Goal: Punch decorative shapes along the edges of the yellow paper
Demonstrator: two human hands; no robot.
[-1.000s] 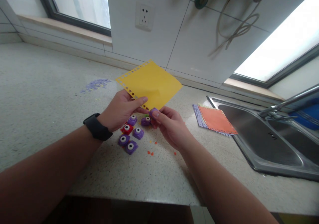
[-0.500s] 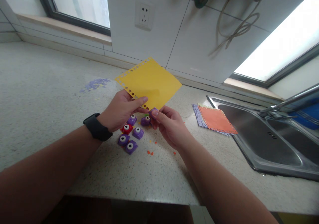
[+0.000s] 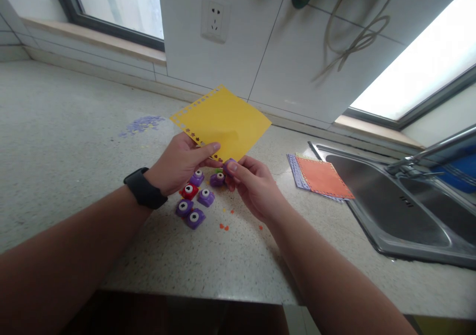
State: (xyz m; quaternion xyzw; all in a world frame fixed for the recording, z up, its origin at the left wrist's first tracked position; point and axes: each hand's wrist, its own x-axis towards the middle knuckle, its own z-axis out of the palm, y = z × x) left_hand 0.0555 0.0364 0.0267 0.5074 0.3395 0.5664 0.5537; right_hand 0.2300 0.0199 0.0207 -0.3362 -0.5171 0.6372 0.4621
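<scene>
A yellow sheet of paper (image 3: 234, 114), with small shapes punched along two of its edges, is tilted above the counter. My left hand (image 3: 189, 159) pinches its near left edge, thumb on top. Between the thumb and fingers of my right hand (image 3: 256, 183) is a purple craft punch (image 3: 229, 167), set at the paper's near corner; the punch's mouth is hidden. Below the hands lie several more purple punches (image 3: 206, 197) and a red punch (image 3: 189, 191), their white tops marked with dark shapes. A bit of green shows behind one purple punch (image 3: 217, 178).
Tiny orange cutouts (image 3: 223, 227) dot the counter (image 3: 163, 260) nearby. A heap of purple and yellow cutouts (image 3: 143, 125) lies at the left. Orange and purple punched sheets (image 3: 323, 177) are stacked beside the steel sink (image 3: 386, 211). A tiled wall with a socket (image 3: 214, 20) stands behind.
Both hands, the yellow paper and the punch keep nearly the same places. The whole view has shifted very slightly.
</scene>
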